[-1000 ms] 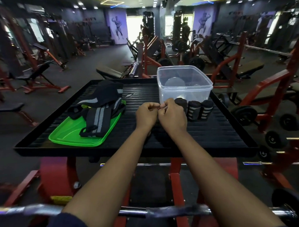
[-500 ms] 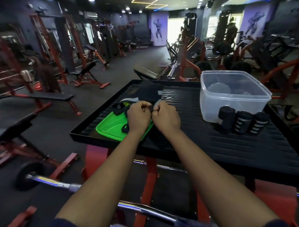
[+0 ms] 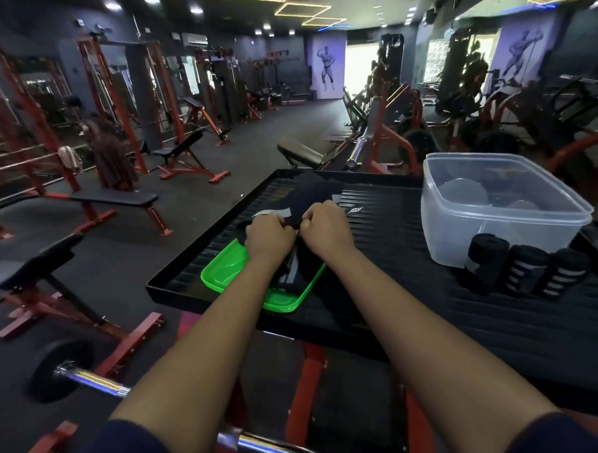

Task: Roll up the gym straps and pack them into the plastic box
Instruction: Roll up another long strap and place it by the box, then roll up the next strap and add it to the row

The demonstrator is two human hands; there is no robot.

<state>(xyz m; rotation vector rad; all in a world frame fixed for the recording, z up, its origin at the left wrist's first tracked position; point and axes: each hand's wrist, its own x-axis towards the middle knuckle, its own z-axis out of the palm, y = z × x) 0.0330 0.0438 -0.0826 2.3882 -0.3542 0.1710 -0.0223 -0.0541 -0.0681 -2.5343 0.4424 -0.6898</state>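
A heap of loose black gym straps with grey stripes lies across a green lid on the black ribbed tray. My left hand and my right hand are side by side over the heap, both closed on a black strap between them. The clear plastic box stands at the tray's right, with no strap inside it that I can make out. Three rolled straps stand upright in a row just in front of the box.
The tray rests on a red metal frame. A chrome barbell with a black plate runs below my arms. Red benches and racks fill the gym floor to the left and behind.
My hands moved left from beside the rolled straps to the strap heap on the green lid and closed on a strap. The view swung left with them.
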